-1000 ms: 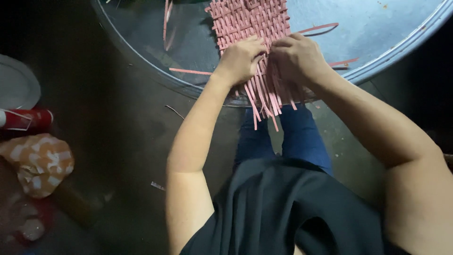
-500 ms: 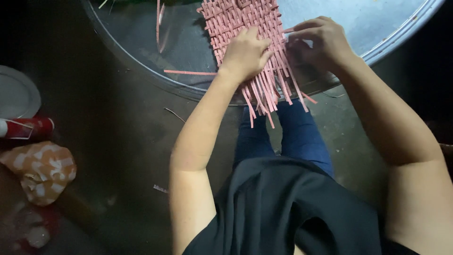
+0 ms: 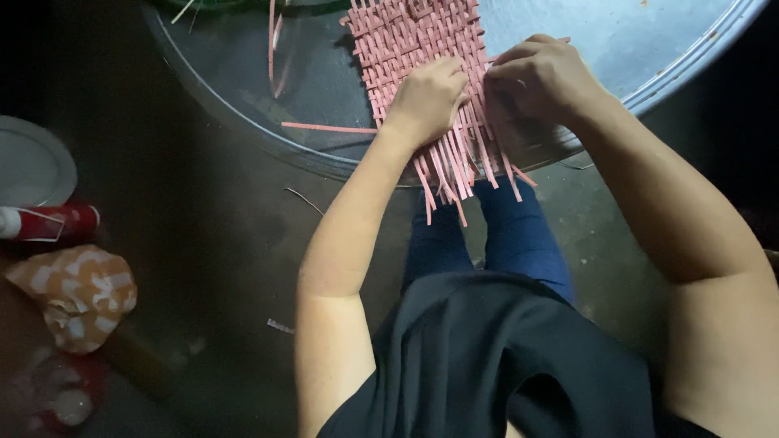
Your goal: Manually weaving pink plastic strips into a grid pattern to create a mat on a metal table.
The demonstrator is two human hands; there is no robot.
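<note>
A pink woven mat [image 3: 406,40] of flat strips lies on a large round metal tray [image 3: 243,89]. Its loose strip ends [image 3: 454,174] hang over the tray's near rim. My left hand [image 3: 426,97] presses flat on the mat's near edge, fingers together. My right hand [image 3: 540,77] sits at the mat's right edge, with its fingers pinching a thin pink strip [image 3: 497,58] that runs sideways into the weave. A single loose pink strip [image 3: 324,127] lies on the tray to the left of my left wrist.
On the dark floor at the left are a round white lid [image 3: 28,166], a red can [image 3: 53,221] on its side and an orange-and-white patterned bag [image 3: 77,296]. More pink strips [image 3: 273,40] lie at the tray's far left. My knees in blue trousers [image 3: 487,235] are under the tray's rim.
My right hand has shifted from the loose strip ends up to the mat's right edge and pinched a sideways strip. My left hand has flattened onto the weave.
</note>
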